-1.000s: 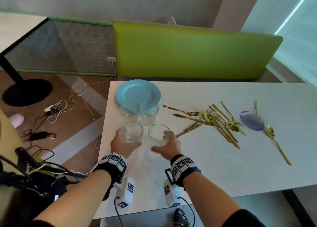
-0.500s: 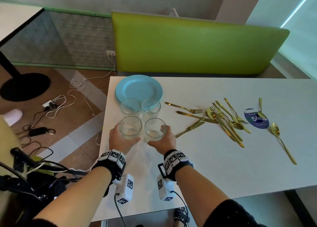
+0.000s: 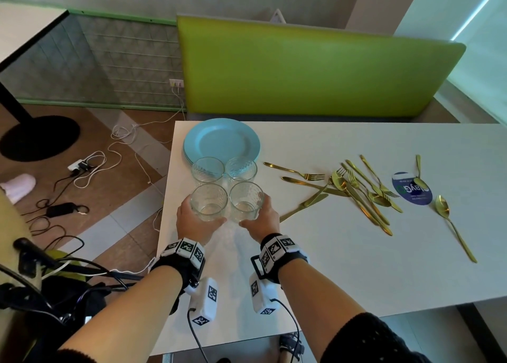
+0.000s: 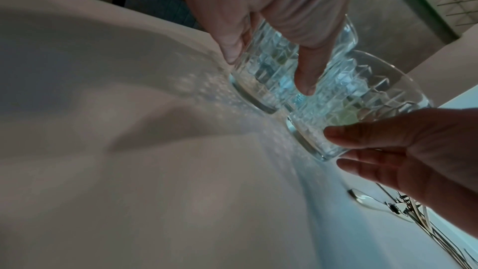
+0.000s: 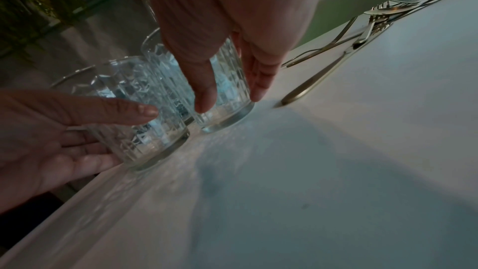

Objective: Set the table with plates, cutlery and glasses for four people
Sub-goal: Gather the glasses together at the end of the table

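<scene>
On the white table (image 3: 329,266) my left hand (image 3: 193,221) holds the near-left clear patterned glass (image 3: 209,202), thumb and fingers round its sides (image 4: 270,69). My right hand (image 3: 260,217) holds the near-right glass (image 3: 245,200) the same way (image 5: 231,97). Both glasses stand on the table, side by side and almost touching. Two more glasses (image 3: 207,169) (image 3: 241,168) stand just behind them. A stack of light blue plates (image 3: 220,139) lies beyond those. Gold cutlery (image 3: 359,187) lies scattered to the right.
A lone gold spoon (image 3: 452,225) and a round blue sticker (image 3: 411,190) lie at the far right. A green bench back (image 3: 315,69) runs behind the table. The table's left edge (image 3: 164,198) drops to a floor with cables (image 3: 90,168).
Both hands have slid their glasses away from me and closer together, up against the two back glasses. The grips have not changed.
</scene>
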